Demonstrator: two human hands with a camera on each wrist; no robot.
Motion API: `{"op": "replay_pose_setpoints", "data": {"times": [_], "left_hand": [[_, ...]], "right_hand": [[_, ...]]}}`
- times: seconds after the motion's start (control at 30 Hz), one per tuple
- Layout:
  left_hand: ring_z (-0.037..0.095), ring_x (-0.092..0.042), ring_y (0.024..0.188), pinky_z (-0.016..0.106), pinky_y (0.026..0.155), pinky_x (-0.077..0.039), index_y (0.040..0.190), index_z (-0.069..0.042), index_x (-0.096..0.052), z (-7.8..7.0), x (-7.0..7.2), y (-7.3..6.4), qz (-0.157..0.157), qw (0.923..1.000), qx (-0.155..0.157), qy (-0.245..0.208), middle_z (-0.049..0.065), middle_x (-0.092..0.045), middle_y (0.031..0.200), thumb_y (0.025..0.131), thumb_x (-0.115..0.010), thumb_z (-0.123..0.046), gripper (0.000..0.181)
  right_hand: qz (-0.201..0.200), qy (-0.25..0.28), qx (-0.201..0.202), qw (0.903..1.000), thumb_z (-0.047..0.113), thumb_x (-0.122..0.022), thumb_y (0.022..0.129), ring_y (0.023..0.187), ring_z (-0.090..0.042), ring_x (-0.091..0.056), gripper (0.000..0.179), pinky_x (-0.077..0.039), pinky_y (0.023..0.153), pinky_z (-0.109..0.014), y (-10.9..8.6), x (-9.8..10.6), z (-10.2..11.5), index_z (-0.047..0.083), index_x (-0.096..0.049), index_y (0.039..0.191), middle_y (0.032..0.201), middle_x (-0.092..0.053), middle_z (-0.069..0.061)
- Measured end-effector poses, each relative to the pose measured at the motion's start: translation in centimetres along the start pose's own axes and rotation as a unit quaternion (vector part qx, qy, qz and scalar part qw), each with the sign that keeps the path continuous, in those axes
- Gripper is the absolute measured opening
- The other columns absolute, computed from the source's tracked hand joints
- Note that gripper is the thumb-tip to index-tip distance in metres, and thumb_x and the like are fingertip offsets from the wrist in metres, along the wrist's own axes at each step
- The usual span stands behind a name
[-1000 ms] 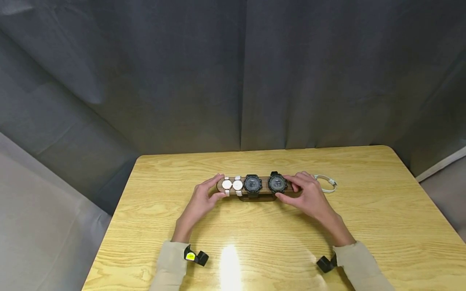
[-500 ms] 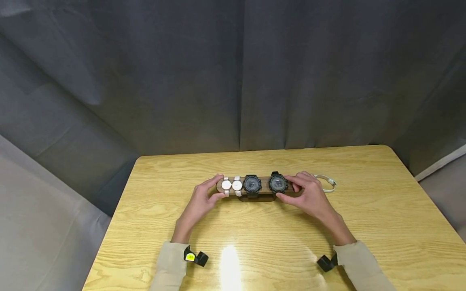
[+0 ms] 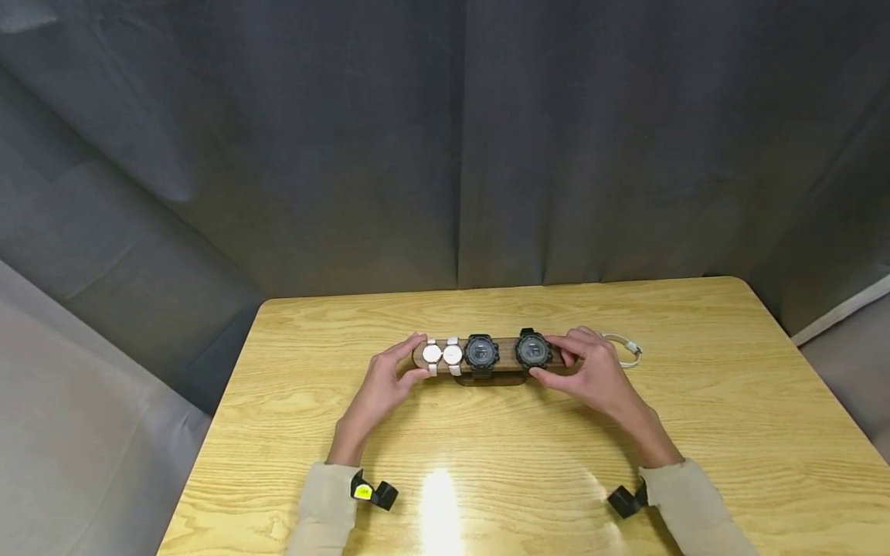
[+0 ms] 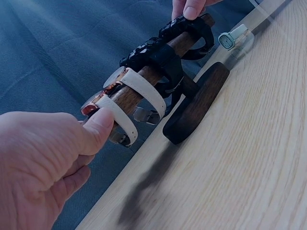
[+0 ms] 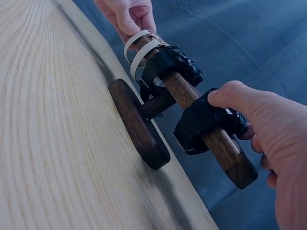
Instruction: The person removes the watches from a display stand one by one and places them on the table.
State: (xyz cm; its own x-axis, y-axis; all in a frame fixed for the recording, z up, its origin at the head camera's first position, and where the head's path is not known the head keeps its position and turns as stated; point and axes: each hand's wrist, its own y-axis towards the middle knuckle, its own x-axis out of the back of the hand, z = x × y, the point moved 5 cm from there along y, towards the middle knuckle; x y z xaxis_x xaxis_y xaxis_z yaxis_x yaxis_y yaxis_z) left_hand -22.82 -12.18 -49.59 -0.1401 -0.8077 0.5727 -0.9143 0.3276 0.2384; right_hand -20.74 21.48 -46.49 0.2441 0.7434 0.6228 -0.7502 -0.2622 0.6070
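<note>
The grip of the right hand (image 3: 591,369) pinches the outer black watch (image 3: 533,350), which encircles the wooden bar (image 3: 507,355) — slightly farther from the inner black watch (image 3: 481,352) than before — while the left hand (image 3: 384,377) stays clamped on the bar's opposite end.

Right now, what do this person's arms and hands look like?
The left hand and right hand are gloveless. The left sleeve and right sleeve are plain beige. By the wrists, the left device is boxy and black with a yellow label; the right device is boxy and black too.
</note>
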Motion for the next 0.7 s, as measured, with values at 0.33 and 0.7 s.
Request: {"op": "replay_pose_setpoints", "data": {"times": [0.33,0.7], "left_hand": [[0.030,-0.047,0.146,0.044,0.121,-0.039,0.148,-0.010,-0.059,-0.05,0.07,-0.02,0.000,1.0000,0.000,0.000,0.016,-0.053,0.154,0.092,-0.078,-0.013,0.059],[0.031,-0.047,0.146,0.045,0.121,-0.039,0.148,-0.005,-0.058,-0.14,0.26,-0.09,0.001,1.0000,-0.002,-0.001,0.020,-0.053,0.153,0.092,-0.078,-0.012,0.060]], "right_hand": [[0.014,-0.005,-0.016,0.9998,0.021,-0.100,0.065,0.073,-0.011,-0.042,0.044,-0.035,0.068,-0.022,0.08,0.21,-0.18,0.001,-0.080,0.100,0.067,-0.046,0.004],[0.030,-0.018,-0.030,0.9990,0.022,-0.100,0.067,0.072,-0.011,-0.041,0.047,-0.037,0.069,-0.024,0.21,0.50,-0.19,0.001,-0.081,0.104,0.067,-0.045,0.005]]}}
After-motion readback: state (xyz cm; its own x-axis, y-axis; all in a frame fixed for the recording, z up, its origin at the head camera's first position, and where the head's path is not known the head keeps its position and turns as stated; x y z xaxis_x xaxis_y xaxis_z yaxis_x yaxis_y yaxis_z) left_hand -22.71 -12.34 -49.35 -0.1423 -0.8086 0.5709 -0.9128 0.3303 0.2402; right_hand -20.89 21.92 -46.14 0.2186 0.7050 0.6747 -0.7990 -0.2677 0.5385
